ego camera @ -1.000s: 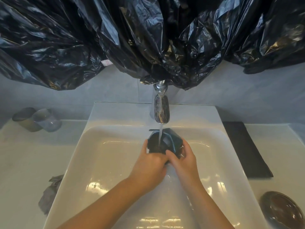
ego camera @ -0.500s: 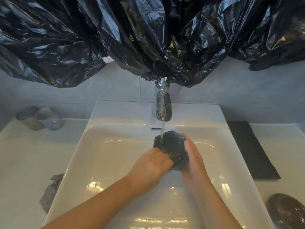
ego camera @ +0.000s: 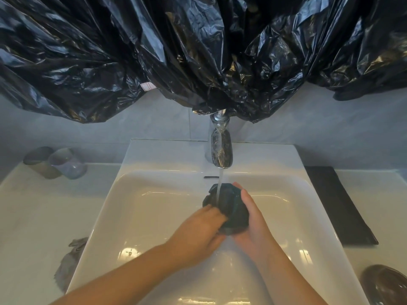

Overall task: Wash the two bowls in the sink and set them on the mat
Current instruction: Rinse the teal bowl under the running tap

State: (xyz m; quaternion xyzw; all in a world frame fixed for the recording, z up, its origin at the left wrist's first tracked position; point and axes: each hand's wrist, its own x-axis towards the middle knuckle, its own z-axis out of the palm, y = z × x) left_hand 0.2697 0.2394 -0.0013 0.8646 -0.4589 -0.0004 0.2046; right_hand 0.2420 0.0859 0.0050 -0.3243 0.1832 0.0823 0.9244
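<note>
Both hands held dark bowl (ego camera: 229, 208) under running tap (ego camera: 221, 148) over sink (ego camera: 154, 194); right hand (ego camera: 253, 223) fingers wrapped round its side, left hand (ego camera: 198, 232) fingers curled against rim.

The sink (ego camera: 154, 194) looks like glossy white ceramic, smooth and mirroring lights; the tap (ego camera: 221, 148) is polished chrome metal; the sheeting (ego camera: 198, 51) above is crinkled, shiny black plastic; the worktop (ego camera: 33, 216) is smooth, pale, faintly glossy; the mat (ego camera: 337, 205) is matt black; the rag (ego camera: 68, 265) is rumpled grey cloth; the dark bowl (ego camera: 233, 212) shines wet.
</note>
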